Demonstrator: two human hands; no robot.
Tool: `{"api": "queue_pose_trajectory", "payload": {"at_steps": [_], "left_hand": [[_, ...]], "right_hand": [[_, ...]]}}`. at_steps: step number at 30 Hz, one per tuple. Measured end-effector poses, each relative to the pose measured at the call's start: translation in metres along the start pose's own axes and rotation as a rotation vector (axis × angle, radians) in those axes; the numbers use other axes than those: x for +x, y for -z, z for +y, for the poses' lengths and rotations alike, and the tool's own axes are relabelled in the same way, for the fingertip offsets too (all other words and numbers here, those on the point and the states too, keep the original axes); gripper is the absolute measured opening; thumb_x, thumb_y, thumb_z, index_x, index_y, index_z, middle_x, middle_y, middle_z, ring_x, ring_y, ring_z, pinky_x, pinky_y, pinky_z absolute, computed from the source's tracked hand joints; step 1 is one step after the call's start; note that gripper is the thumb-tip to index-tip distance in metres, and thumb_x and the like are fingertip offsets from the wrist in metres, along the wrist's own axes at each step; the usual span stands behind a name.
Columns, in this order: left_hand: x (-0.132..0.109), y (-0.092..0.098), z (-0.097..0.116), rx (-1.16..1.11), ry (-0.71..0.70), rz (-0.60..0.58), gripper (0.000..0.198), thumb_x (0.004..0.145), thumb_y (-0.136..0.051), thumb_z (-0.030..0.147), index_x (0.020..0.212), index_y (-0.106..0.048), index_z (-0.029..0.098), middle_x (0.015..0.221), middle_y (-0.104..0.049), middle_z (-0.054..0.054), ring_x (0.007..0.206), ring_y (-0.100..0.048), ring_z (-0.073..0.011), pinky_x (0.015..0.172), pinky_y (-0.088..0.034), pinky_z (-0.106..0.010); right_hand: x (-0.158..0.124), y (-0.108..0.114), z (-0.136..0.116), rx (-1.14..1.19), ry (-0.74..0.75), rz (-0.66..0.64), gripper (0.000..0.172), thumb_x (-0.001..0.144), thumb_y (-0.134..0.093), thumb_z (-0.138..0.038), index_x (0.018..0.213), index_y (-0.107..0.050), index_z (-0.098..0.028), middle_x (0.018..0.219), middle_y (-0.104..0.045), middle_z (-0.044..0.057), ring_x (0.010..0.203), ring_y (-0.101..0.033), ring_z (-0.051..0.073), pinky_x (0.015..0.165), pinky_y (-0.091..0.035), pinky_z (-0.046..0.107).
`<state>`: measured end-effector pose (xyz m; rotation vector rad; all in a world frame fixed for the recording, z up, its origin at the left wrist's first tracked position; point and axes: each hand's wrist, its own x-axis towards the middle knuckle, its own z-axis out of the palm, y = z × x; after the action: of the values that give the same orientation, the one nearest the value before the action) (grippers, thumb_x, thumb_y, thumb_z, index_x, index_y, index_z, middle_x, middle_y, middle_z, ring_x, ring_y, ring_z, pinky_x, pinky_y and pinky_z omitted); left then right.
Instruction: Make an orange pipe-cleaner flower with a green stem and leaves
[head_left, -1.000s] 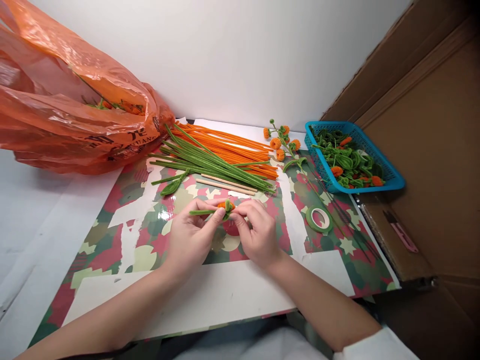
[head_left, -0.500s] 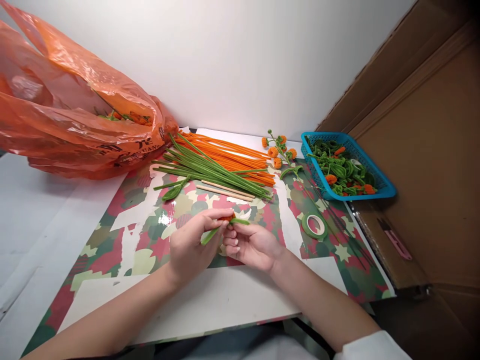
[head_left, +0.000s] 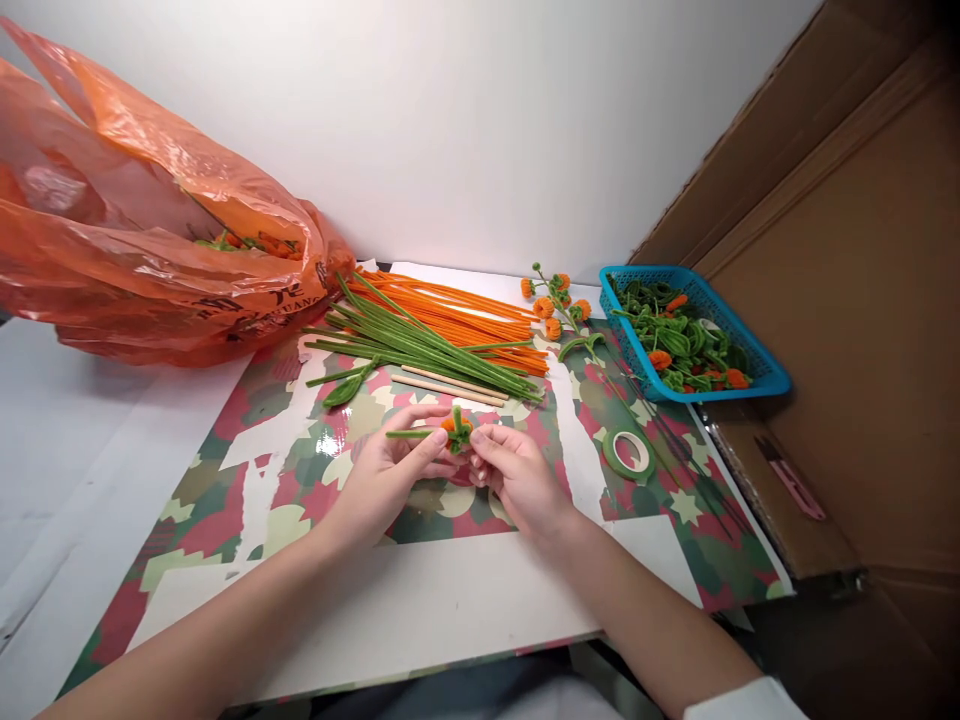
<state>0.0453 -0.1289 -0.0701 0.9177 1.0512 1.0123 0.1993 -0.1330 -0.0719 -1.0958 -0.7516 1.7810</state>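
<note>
Orange flower head (head_left: 457,431) held between left hand (head_left: 390,468) and right hand (head_left: 523,474)

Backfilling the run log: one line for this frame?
left hand: holding orange-and-green piece | right hand: pinching its edge | nearby: wooden sticks

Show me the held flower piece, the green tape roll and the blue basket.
Held flower piece (head_left: 458,437), head view: its green middle.
Green tape roll (head_left: 609,461), head view: left side of its ring.
Blue basket (head_left: 769,380), head view: its near right corner.

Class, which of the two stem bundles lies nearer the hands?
The green bundle: it lies partly over the orange bundle, on the side toward the left hand and right hand.
</note>
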Motion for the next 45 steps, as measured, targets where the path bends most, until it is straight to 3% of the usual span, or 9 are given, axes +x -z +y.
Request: {"api": "queue_pose_trajectory", "payload": {"at_steps": [7, 12, 15, 20, 28, 31, 37, 41, 45], "left_hand": [[-0.001, 0.000, 0.001, 0.087, -0.005, -0.017, 0.044, 0.074, -0.075, 0.046, 0.106, -0.066, 0.016, 0.086, -0.073, -0.008, 0.073, -0.070, -0.0212, 0.069, -0.060, -0.034], [-0.005, -0.003, 0.004, 0.182, -0.085, 0.012, 0.036, 0.072, -0.076, 0.044, 0.097, -0.071, 0.019, 0.088, -0.073, -0.009, 0.072, -0.069, -0.0232, 0.066, -0.059, -0.033], [-0.006, -0.004, 0.009, 0.254, -0.136, -0.034, 0.028, 0.073, -0.074, 0.041, 0.093, -0.074, 0.021, 0.079, -0.072, -0.006, 0.065, -0.066, -0.0207, 0.058, -0.056, -0.027], [-0.006, -0.002, 0.010, 0.391, -0.241, -0.013, 0.017, 0.077, -0.070, 0.036, 0.072, -0.072, 0.020, 0.063, -0.065, -0.002, 0.059, -0.058, -0.0161, 0.053, -0.048, -0.022], [-0.009, -0.001, 0.003, 0.452, -0.298, 0.040, 0.015, 0.081, -0.064, 0.032, 0.074, -0.069, 0.020, 0.065, -0.066, -0.002, 0.056, -0.058, -0.0152, 0.049, -0.044, -0.022], [-0.008, -0.002, 0.007, 0.442, -0.276, 0.019, 0.017, 0.081, -0.065, 0.036, 0.075, -0.067, 0.020, 0.064, -0.064, -0.001, 0.057, -0.059, -0.0154, 0.050, -0.045, -0.022], [-0.007, -0.002, 0.012, 0.242, -0.018, -0.162, 0.035, 0.077, -0.068, 0.049, 0.100, -0.055, 0.026, 0.069, -0.064, 0.001, 0.049, -0.062, -0.0179, 0.042, -0.048, -0.024], [-0.005, 0.003, 0.007, 0.277, -0.084, -0.251, 0.024, 0.087, -0.057, 0.045, 0.101, -0.052, 0.026, 0.074, -0.059, 0.001, 0.051, -0.059, -0.0146, 0.044, -0.047, -0.022], [-0.002, 0.006, 0.003, 0.358, -0.175, -0.220, 0.021, 0.090, -0.052, 0.042, 0.098, -0.059, 0.024, 0.082, -0.057, -0.001, 0.052, -0.051, -0.0120, 0.046, -0.044, -0.022]], "right_hand": [[-0.005, 0.001, -0.005, -0.259, 0.152, 0.026, 0.037, 0.075, -0.065, -0.052, 0.064, -0.058, -0.017, 0.060, -0.052, -0.002, 0.054, -0.043, 0.009, 0.052, -0.035, 0.023], [-0.007, 0.001, -0.001, -0.407, 0.252, 0.020, 0.025, 0.082, -0.060, -0.039, 0.068, -0.059, -0.018, 0.062, -0.055, -0.001, 0.058, -0.048, 0.011, 0.053, -0.039, 0.023], [-0.007, 0.000, 0.001, -0.446, 0.299, -0.011, 0.019, 0.083, -0.058, -0.033, 0.070, -0.057, -0.019, 0.065, -0.058, -0.001, 0.060, -0.052, 0.012, 0.056, -0.042, 0.024], [-0.007, 0.001, 0.001, -0.608, 0.420, -0.016, 0.019, 0.084, -0.054, -0.026, 0.066, -0.049, -0.020, 0.064, -0.051, -0.003, 0.056, -0.046, 0.010, 0.052, -0.038, 0.023], [-0.007, 0.000, 0.002, -0.860, 0.680, 0.060, 0.019, 0.084, -0.052, -0.021, 0.065, -0.046, -0.020, 0.063, -0.047, -0.002, 0.057, -0.044, 0.011, 0.048, -0.032, 0.022], [-0.008, 0.002, -0.001, -0.883, 0.674, 0.048, 0.021, 0.086, -0.048, -0.022, 0.065, -0.047, -0.020, 0.062, -0.047, -0.001, 0.060, -0.046, 0.013, 0.050, -0.033, 0.023], [-0.007, 0.008, -0.011, -0.832, 0.504, -0.097, 0.021, 0.092, -0.042, -0.029, 0.074, -0.046, -0.021, 0.062, -0.046, -0.004, 0.057, -0.043, 0.012, 0.055, -0.035, 0.024], [-0.007, 0.008, -0.012, -1.016, 0.572, -0.139, 0.018, 0.090, -0.043, -0.024, 0.072, -0.041, -0.021, 0.065, -0.046, -0.003, 0.060, -0.043, 0.012, 0.058, -0.034, 0.025], [-0.008, 0.006, -0.011, -1.126, 0.614, -0.142, 0.020, 0.087, -0.043, -0.020, 0.068, -0.038, -0.021, 0.063, -0.044, -0.003, 0.059, -0.041, 0.013, 0.058, -0.031, 0.026]]}}
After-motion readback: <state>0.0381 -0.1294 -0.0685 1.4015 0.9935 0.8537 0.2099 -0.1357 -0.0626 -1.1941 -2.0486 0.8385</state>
